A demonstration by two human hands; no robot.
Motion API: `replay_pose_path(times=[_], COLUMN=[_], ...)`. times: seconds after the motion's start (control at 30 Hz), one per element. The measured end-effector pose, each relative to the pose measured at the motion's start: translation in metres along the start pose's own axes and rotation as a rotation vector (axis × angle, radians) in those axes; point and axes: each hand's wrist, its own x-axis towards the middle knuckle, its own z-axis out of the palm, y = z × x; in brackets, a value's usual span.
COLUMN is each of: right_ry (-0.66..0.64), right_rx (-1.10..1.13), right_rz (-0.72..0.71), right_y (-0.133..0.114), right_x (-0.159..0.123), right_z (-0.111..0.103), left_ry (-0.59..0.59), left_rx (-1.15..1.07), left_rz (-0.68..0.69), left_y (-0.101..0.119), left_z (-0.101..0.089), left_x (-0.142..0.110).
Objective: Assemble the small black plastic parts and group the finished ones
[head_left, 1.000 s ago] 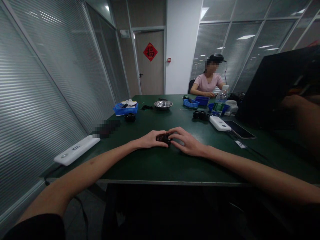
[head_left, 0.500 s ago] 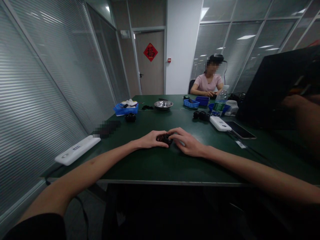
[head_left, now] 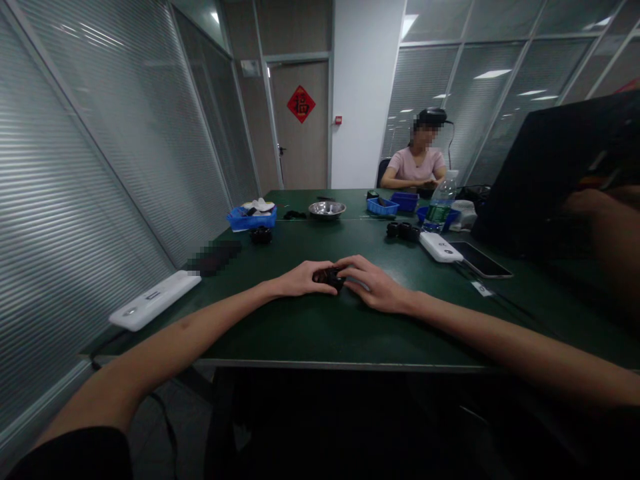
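Observation:
In the middle of the green table [head_left: 280, 333], a small glossy black object [head_left: 330, 277] lies between my two hands; its kind does not show clearly. My left hand [head_left: 303, 279] grips it from the left, thumb along the near side and fingers along the far side. From the right, my right hand [head_left: 373, 283] curls its fingers onto the object's top and right end. Fingers cover part of its surface. Both hands rest low, at or just above the tabletop.
Further back are a similar black object [head_left: 261, 235], a blue basket [head_left: 250, 220], a steel bowl [head_left: 327, 211], and black parts [head_left: 403, 231]. Right stand a bottle [head_left: 439, 207], white power bank [head_left: 441, 247] and phone [head_left: 483, 260]. Another white power bank [head_left: 155, 300] lies left. A co-worker [head_left: 419, 163] sits opposite; another person's hand [head_left: 595, 207] is at right.
My right hand's fingers have shifted very slightly on the black object. My left hand keeps its place. The co-worker opposite has moved their hands a little.

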Motion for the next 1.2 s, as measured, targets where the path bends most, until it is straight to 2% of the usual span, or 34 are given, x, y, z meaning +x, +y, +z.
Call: replay_pose_path(times=[0.53, 0.77, 1.2], right_ry=[0.002, 0.002, 0.009], right_rx=[-0.049, -0.046, -0.048], right_rz=[0.000, 0.003, 0.003], right_y=[0.0008, -0.0022, -0.0041], right_x=[0.0003, 0.0009, 0.0031], right_z=[-0.0007, -0.0025, -0.0034], left_ry=[0.023, 0.007, 0.028], left_rx=[0.011, -0.004, 0.054], left_rz=[-0.025, 0.018, -0.038], left_y=[0.0008, 0.0028, 0.0019], left_z=[-0.0002, -0.0003, -0.0005], left_x=[-0.0006, -0.0004, 0.0002])
